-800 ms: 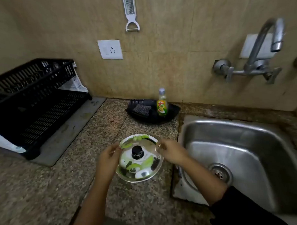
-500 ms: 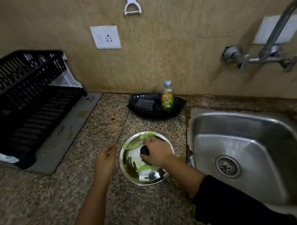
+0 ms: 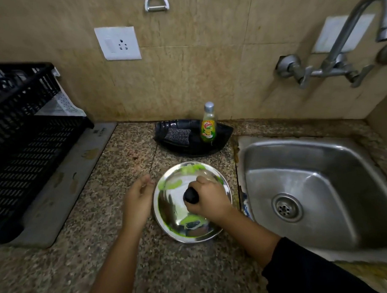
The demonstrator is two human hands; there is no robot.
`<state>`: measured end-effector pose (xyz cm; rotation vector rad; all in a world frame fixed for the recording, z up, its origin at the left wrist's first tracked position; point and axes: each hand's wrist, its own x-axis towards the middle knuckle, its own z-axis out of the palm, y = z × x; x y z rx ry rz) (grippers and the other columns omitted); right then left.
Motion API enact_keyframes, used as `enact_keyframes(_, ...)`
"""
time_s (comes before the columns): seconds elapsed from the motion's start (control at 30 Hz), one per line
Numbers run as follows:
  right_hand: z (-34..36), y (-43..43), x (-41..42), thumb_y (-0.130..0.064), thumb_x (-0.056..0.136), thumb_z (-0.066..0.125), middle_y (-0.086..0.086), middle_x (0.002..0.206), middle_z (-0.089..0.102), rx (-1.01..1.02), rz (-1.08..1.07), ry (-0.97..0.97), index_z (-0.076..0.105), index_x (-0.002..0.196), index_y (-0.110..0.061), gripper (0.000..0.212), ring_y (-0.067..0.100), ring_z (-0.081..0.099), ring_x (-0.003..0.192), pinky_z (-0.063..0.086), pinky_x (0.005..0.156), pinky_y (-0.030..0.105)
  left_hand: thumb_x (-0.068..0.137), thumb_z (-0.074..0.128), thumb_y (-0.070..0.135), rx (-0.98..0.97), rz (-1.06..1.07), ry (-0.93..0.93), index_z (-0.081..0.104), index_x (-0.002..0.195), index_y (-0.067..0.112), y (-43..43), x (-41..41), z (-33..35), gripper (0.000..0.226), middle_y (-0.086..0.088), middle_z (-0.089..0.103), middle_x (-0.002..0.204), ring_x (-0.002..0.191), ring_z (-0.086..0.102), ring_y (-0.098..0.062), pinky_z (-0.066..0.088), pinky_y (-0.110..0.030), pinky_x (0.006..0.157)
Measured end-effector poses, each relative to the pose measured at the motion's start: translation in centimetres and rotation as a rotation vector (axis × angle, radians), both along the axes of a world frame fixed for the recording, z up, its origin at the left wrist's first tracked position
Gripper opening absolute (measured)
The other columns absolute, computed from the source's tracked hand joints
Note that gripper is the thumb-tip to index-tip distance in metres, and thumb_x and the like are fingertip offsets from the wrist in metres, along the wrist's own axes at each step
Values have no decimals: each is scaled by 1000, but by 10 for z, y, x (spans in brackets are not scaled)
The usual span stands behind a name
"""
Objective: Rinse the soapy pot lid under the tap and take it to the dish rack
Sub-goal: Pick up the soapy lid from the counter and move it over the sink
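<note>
A round steel pot lid (image 3: 171,209) smeared with green soap lies on the granite counter, just left of the sink. My right hand (image 3: 208,199) is closed around its black knob (image 3: 190,195) at the centre. My left hand (image 3: 138,198) hovers open beside the lid's left rim, fingers apart, holding nothing. The tap (image 3: 347,42) sticks out from the wall at the upper right, above the steel sink (image 3: 321,185). No water runs from it. The black dish rack (image 3: 27,134) stands at the far left on a grey tray.
A black dish (image 3: 188,147) against the wall holds a scrub pad (image 3: 177,136) and a green soap bottle (image 3: 208,124). A white wall socket (image 3: 117,42) and a hanging peeler handle (image 3: 157,3) are above. The grey tray (image 3: 64,186) lies under the rack.
My right hand moved from the lid's right rim to the knob and closed on it. My left hand let go of the left rim and now sits just beside it.
</note>
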<state>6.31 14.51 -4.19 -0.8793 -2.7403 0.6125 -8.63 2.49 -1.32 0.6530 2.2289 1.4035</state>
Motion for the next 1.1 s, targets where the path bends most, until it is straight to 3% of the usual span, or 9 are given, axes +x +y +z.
enact_keyframes(0.13, 20, 13, 22, -38, 69, 69, 4, 98, 58, -96, -112, 199, 65, 98, -19, 35, 23, 58, 86, 48, 68, 32, 98, 46, 25, 108, 46, -106, 58, 123, 10, 23, 16, 3, 31, 2, 54, 130, 108, 50, -8, 35, -23, 92)
enact_keyframes(0.2, 27, 22, 39, -36, 66, 72, 3, 102, 60, -141, -175, 263, 65, 97, -17, 37, 20, 57, 91, 44, 71, 27, 98, 45, 30, 135, 43, -277, 64, 107, 13, 39, 29, 4, 27, -4, 66, 111, 93, 60, -13, 43, -30, 86)
enact_keyframes(0.33, 36, 55, 79, -39, 63, 73, -1, 101, 63, -163, -286, 301, 67, 95, -19, 39, 17, 59, 93, 42, 70, 24, 95, 50, 34, 120, -72, -506, 72, 95, 15, 80, 67, 14, 29, -10, 71, 100, 95, 66, -27, 50, -43, 93)
enact_keyframes(0.43, 37, 80, 116, -47, 61, 68, -3, 104, 64, -155, -346, 307, 66, 97, -24, 43, 16, 59, 96, 45, 75, 26, 97, 48, 23, 110, -142, -460, 71, 91, 13, 111, 105, 23, 26, -16, 72, 99, 92, 67, -31, 52, -44, 88)
enact_keyframes(0.57, 40, 113, 170, -45, 65, 74, -4, 103, 63, -171, -385, 328, 63, 94, -24, 37, 14, 58, 94, 44, 74, 23, 98, 46, 18, 202, -104, -448, 68, 87, 8, 152, 164, 30, 27, -7, 70, 77, 67, 66, -20, 51, -24, 56)
enact_keyframes(0.7, 54, 145, 213, -50, 67, 76, -5, 99, 63, -150, -351, 297, 63, 95, -25, 39, 12, 58, 89, 47, 74, 26, 97, 49, 18, 282, -92, -413, 69, 83, 7, 189, 207, 36, 26, -10, 69, 78, 72, 63, -27, 49, -30, 65)
enact_keyframes(0.83, 71, 184, 248, -65, 73, 60, -12, 95, 69, -277, -367, 270, 65, 95, -32, 40, 8, 63, 88, 54, 79, 34, 96, 51, 17, 305, -72, -346, 66, 71, 10, 225, 231, 46, 30, -14, 66, 75, 77, 60, -27, 47, -33, 69)
enact_keyframes(1.0, 87, 245, 280, -42, 89, 59, -3, 96, 71, -330, -565, 463, 65, 93, -30, 14, 17, 65, 93, 52, 81, 35, 94, 53, 22, 333, -80, -284, 65, 73, 4, 259, 242, 58, 30, -19, 64, 78, 73, 58, -25, 47, -36, 69)
enact_keyframes(1.1, 105, 281, 280, -35, 93, 55, 7, 112, 68, -337, -718, 598, 62, 115, -15, 31, 25, 62, 106, 45, 87, 33, 94, 55, 22, 350, -106, -271, 63, 70, 4, 276, 243, 63, 31, -15, 61, 71, 70, 55, -23, 44, -32, 65)
